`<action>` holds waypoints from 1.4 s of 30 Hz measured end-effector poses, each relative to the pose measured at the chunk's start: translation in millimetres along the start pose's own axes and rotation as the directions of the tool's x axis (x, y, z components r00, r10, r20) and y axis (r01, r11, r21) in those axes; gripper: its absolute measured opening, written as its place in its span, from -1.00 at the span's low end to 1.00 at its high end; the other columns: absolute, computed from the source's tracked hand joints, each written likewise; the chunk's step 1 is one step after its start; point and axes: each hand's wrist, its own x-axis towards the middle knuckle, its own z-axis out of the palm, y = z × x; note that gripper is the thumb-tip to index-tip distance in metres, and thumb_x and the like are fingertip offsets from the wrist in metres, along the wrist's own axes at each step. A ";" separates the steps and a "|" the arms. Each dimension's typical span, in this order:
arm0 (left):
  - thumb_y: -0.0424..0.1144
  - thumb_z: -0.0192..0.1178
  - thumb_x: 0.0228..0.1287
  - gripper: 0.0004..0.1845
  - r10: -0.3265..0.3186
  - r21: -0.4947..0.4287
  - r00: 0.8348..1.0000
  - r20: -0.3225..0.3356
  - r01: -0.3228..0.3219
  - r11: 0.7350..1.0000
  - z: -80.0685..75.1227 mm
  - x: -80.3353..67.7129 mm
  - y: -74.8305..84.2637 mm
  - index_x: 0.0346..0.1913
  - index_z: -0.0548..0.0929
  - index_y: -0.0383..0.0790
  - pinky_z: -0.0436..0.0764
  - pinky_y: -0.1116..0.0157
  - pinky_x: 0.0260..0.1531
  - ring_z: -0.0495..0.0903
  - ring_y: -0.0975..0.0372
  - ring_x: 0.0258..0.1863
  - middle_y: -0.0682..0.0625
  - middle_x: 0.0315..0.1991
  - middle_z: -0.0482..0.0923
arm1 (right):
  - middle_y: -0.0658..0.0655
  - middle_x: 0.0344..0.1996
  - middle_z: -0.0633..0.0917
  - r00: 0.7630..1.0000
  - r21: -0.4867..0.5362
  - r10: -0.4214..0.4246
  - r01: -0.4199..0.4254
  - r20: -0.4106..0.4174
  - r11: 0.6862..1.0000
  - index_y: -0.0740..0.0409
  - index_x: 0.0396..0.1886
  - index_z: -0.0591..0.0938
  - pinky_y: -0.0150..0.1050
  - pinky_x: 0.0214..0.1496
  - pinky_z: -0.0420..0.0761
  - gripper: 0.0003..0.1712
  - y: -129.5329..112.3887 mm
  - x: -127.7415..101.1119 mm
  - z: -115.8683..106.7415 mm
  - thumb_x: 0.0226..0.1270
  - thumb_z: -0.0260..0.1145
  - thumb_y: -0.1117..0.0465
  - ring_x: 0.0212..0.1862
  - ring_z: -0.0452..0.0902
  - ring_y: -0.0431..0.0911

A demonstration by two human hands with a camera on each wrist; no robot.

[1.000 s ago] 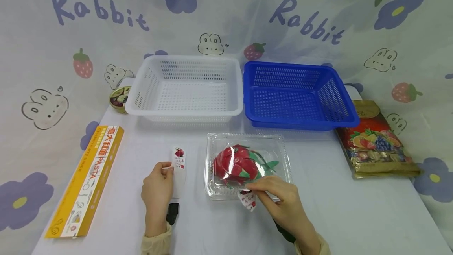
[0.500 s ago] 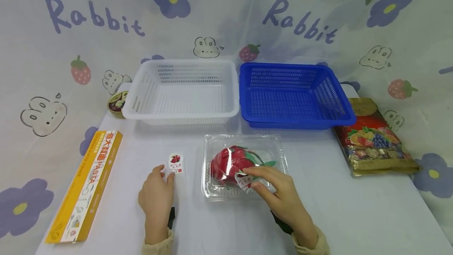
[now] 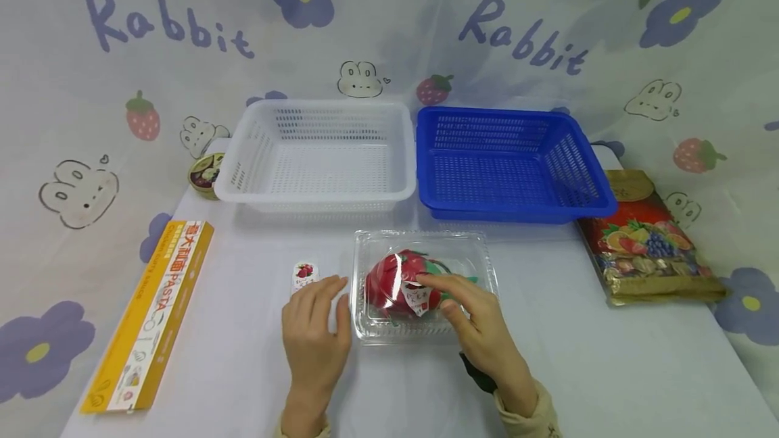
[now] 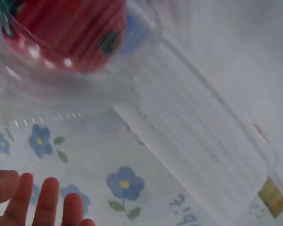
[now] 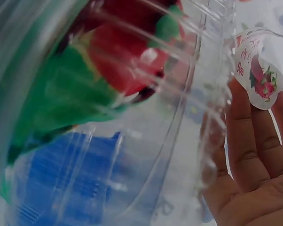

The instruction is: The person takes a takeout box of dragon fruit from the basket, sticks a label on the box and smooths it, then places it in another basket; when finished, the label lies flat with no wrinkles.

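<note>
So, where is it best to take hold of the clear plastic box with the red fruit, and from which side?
Probably by the short side walls of the clear plastic box, one hand from the left and one from the right. The lid is domed and smooth, and the right hand presses a sticker on it; the left hand lies beside the left wall.

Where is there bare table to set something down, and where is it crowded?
Free patches: between the pasta box and the left hand; right of the clear clamshell, below the candy bag. Both baskets, white and blue, hold nothing. Crowded: the middle, where both hands flank the clamshell and the right hand presses a sticker onto its lid.
</note>
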 end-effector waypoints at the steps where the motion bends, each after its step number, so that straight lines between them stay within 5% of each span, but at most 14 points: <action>1: -0.36 0.16 0.20 -0.83 0.048 -0.029 0.999 -0.007 -0.048 0.998 4.2 -1.1 5.5 -0.22 0.71 -0.29 0.44 0.17 -0.23 0.62 0.02 -0.23 -0.11 -0.24 0.71 | 0.14 0.03 0.71 1.000 -0.007 0.003 -0.003 -0.003 1.000 0.17 0.14 0.60 -0.34 0.24 0.51 -0.56 0.4 0.1 0.7 0.59 -0.11 0.10 0.14 0.60 -0.12; 7: -0.23 0.05 0.38 -0.75 0.258 -0.143 0.966 -0.014 -0.257 0.956 27.6 -14.2 38.1 -0.30 0.73 -0.21 0.46 0.18 -0.16 0.64 0.05 -0.18 -0.05 -0.25 0.71 | 0.17 0.01 0.71 0.999 -0.082 0.013 -0.016 -0.038 0.997 0.19 0.13 0.61 -0.34 0.21 0.54 -0.52 3.6 0.9 4.1 0.60 -0.14 0.06 0.10 0.62 -0.05; 13: -0.24 0.04 0.34 -0.76 0.377 -0.150 0.926 -0.025 -0.376 0.914 42.7 -20.6 57.2 -0.34 0.73 -0.15 0.43 0.15 -0.09 0.61 0.02 -0.07 -0.07 -0.17 0.71 | 0.16 -0.03 0.72 0.996 -0.119 -0.007 -0.003 -0.085 0.993 0.20 0.10 0.63 -0.35 0.21 0.53 -0.42 5.8 2.4 6.2 0.60 -0.22 -0.03 0.06 0.63 -0.01; 26: -0.30 0.02 0.23 -0.75 0.456 -0.143 0.874 -0.167 -0.479 0.866 47.7 -10.7 66.0 -0.48 0.70 -0.11 0.43 0.18 -0.15 0.60 0.03 -0.17 -0.05 -0.30 0.68 | 0.19 -0.04 0.73 0.986 -0.151 0.001 -0.026 -0.164 0.988 0.19 0.08 0.65 -0.35 0.18 0.54 -0.29 9.2 2.5 6.4 0.57 -0.31 -0.15 0.03 0.65 0.01; 38: -0.25 -0.05 0.29 -0.71 0.533 -0.118 0.843 0.074 -0.523 0.844 54.6 -22.5 62.0 -0.43 0.70 -0.08 0.47 0.15 -0.03 0.65 0.13 -0.03 0.08 -0.22 0.73 | 0.15 -0.04 0.73 0.993 -0.184 0.033 -0.053 -0.111 0.982 0.17 0.06 0.65 -0.15 0.07 0.62 -0.21 9.6 2.4 7.8 0.53 -0.38 -0.22 0.02 0.65 0.02; 42: -0.24 -0.03 0.31 -0.72 0.514 -0.106 0.852 0.098 -0.504 0.857 57.1 -22.5 60.3 -0.38 0.71 -0.09 0.47 0.17 -0.05 0.65 0.17 -0.12 0.09 -0.26 0.72 | 0.15 -0.03 0.73 0.994 -0.187 0.044 -0.063 -0.104 0.980 0.17 0.07 0.65 -0.15 0.08 0.62 -0.20 9.5 2.4 8.0 0.52 -0.39 -0.23 0.03 0.65 0.03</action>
